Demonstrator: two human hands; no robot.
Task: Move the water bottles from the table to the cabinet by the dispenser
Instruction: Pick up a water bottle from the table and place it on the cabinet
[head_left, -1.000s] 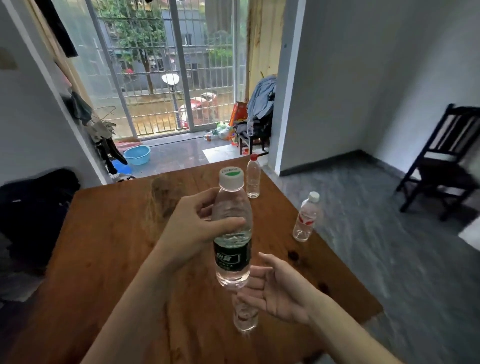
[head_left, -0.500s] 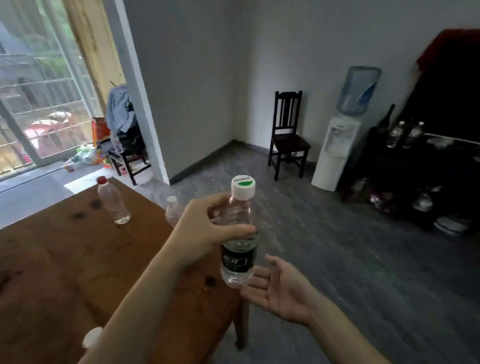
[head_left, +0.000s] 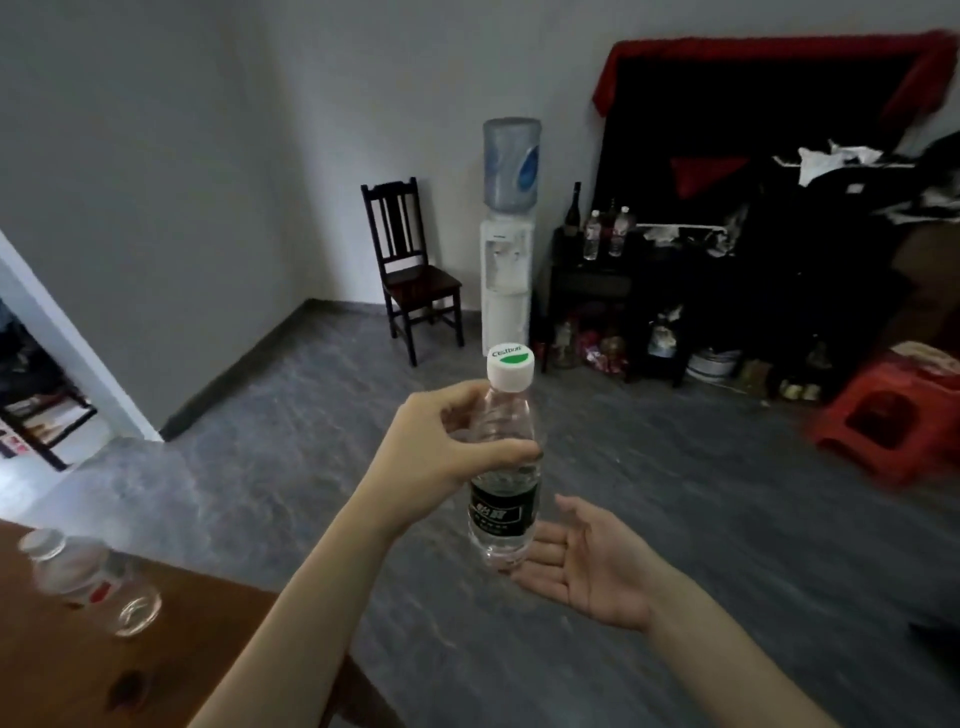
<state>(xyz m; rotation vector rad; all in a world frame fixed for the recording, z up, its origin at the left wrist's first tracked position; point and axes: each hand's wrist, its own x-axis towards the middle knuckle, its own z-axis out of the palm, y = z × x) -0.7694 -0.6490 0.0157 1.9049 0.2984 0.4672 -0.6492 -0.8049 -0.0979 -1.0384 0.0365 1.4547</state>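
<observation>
view change: a second ago the head camera faces the worktop and balcony door; now it faces the dispenser (head_left: 508, 244) and dark cabinet (head_left: 592, 283), so the person has turned toward the drop-off.
carried item: green-label water bottle (head_left: 506, 457), white cap, upright, in mid-air over the floor, past the worktop (head_left: 78, 670) edge.
left hand: left hand (head_left: 441, 457) grips the bottle's upper body, fingers (head_left: 506, 451) and thumb wrapped round it, same grip as before.
right hand: right hand (head_left: 587, 561) palm-up, fingers relaxed and spread, just under and beside the bottle base; contact cannot be told.
task meaning: pick-up looks done, carry leg under way; roughly early-to-mid for this bottle.
still on worktop: one red-label bottle (head_left: 88, 577) near the worktop corner, blurred; others seen earlier are now out of frame.
already on cabinet: two clear bottles (head_left: 605, 234) stand on the cabinet top beside a dark glass bottle (head_left: 574, 210).
open room: bare grey floor (head_left: 675, 493) between person and cabinet, path looks free.
edges: chair (head_left: 410, 265) left of dispenser, red stool (head_left: 893, 415) to the right, clutter under the cabinet; the free cabinet top looks narrow, so placement likely needs care.
</observation>
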